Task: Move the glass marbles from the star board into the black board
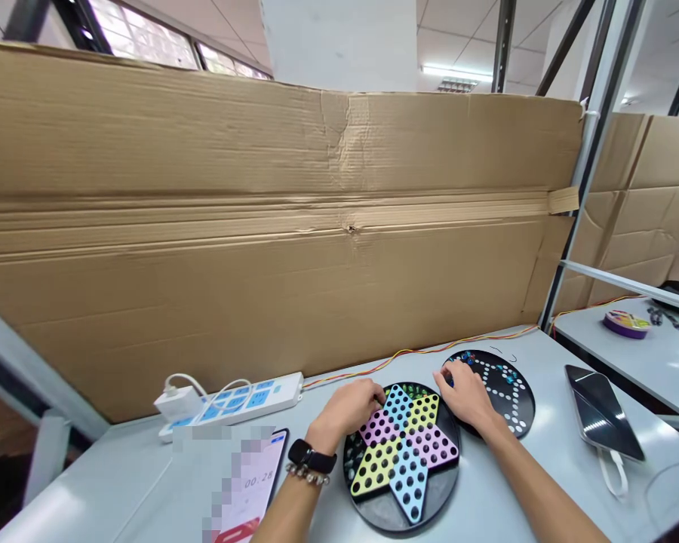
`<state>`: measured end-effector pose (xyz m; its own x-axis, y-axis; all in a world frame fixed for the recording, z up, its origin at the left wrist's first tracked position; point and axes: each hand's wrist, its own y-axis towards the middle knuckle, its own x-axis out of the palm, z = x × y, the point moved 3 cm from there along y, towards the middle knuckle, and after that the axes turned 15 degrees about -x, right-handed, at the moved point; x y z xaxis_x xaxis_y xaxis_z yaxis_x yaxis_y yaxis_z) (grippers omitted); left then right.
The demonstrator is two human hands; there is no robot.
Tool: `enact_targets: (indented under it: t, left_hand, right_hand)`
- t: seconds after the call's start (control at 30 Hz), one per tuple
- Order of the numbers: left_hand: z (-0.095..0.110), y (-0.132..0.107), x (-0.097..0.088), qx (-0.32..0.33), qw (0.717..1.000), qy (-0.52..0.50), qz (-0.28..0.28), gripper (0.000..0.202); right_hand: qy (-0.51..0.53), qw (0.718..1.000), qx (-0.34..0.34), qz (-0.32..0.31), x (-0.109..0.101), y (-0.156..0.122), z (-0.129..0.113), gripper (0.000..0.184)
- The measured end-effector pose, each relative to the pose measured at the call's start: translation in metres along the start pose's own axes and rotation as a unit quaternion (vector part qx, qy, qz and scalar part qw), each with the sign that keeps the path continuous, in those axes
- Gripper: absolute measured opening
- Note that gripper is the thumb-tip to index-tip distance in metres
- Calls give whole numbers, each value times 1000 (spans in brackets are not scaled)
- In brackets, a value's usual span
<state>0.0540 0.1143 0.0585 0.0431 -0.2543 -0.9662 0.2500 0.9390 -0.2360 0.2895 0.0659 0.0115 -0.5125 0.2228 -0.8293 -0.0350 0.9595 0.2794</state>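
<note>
Left hand: fingers curled downward at the far-left part of the round black game board; tips partly hidden, so cannot tell whether they pinch anything. Right hand: fingers bent over the left rim of a dotted black disc; grip likewise cannot be determined. The game board lies on the worktop, well in from its right edge. It carries a six-pointed star in blue, yellow and pink, pierced with dark holes; greenish pieces show in its outer recesses, too small to make out. The dotted disc sits just beside it, nearer the back-right corner. Left of the board, a lit phone reads "00:28"; pixelation covers its left part and the frame cuts its bottom. A dark phone lies near the right edge. A power strip lies toward the back edge; its markings are illegible.
</note>
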Motion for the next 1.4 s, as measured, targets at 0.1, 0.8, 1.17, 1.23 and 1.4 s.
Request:
enact_targets:
  t: [0.1, 0.8, 1.17, 1.23, 1.4]
  left_hand:
    - [2, -1, -1, -10, 1000, -2, 8, 32]
    - [16, -7, -6, -16, 999, 5, 51, 26]
    - [14, -6, -2, -49, 998, 19, 37, 27]
    - [12, -6, -3, -51, 998, 19, 27, 24]
    - [4, -6, -6, -52, 999, 15, 5, 22]
  right_hand:
    - [4, 1000, -3, -1, 0, 0, -1, 28]
    - [13, 1000, -3, 8, 1, 1, 4, 31]
    - [14, 1000, -2, 8, -4, 0, -1, 28]
    - [12, 1000, -5, 10, -4, 0, -2, 29]
    - [16, 1000, -5, 12, -3, 0, -1, 28]
